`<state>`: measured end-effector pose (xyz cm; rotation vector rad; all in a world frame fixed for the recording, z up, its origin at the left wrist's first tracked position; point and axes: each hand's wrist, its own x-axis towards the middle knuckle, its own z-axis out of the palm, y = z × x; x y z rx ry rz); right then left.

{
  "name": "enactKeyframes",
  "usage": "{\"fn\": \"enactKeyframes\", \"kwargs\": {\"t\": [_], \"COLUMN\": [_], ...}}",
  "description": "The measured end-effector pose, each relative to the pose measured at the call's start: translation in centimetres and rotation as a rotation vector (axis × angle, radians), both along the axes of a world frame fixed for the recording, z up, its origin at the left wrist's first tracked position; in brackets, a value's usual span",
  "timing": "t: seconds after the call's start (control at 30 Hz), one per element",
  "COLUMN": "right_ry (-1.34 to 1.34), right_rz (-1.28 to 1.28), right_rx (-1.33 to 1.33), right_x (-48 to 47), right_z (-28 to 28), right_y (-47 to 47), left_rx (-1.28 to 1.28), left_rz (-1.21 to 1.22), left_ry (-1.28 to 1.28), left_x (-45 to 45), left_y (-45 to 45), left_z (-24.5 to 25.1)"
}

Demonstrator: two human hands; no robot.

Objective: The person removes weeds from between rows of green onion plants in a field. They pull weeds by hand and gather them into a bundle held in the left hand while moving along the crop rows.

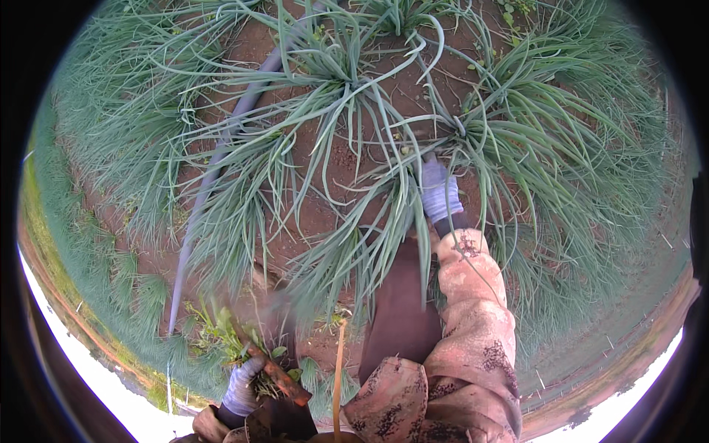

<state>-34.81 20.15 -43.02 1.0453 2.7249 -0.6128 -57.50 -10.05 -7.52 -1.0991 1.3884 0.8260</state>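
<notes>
In a pale, striped knit glove, my left hand (242,385) is closed around a bunch of pulled weeds (221,338) with roots. A worn, reddish tool handle (281,379) is also gripped in it, while the tool's far end is blurred. My right hand (438,188), gloved alike, reaches down among green onion plants. Its fingers are mostly hidden under the leaves near the base of an onion clump (460,128), so what they touch cannot be made out. Another onion clump (396,188) hangs its leaves just left of the right wrist.
A grey irrigation pipe (207,183) runs lengthwise over reddish soil (338,160) on the left. Dense onion rows (576,122) spread on both sides. Below are my dark trouser leg (404,310) and a loose orange-tan strap (338,376). Small weeds (509,16) grow at the top.
</notes>
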Motion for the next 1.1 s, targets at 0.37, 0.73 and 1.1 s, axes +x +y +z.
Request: {"fn": "enactKeyframes", "kwargs": {"t": [0.37, 0.73, 1.1], "right_ry": [-0.756, -0.758, -0.38], "right_rz": [-0.08, -0.568, -0.726], "right_rx": [-0.105, -0.246, -0.12], "right_x": [-5.8, -5.7, -7.0], "right_z": [-6.0, -1.9, -3.5], "right_y": [12.9, 13.9, 20.8], "left_rx": [-0.065, 0.112, 0.137], "left_rz": [0.098, 0.21, 0.194], "left_ry": [0.068, 0.019, -0.024], "left_x": [0.8, 1.0, 0.7], "left_y": [-2.3, -3.7, -2.2], "left_z": [-0.5, -1.0, -0.6]}}
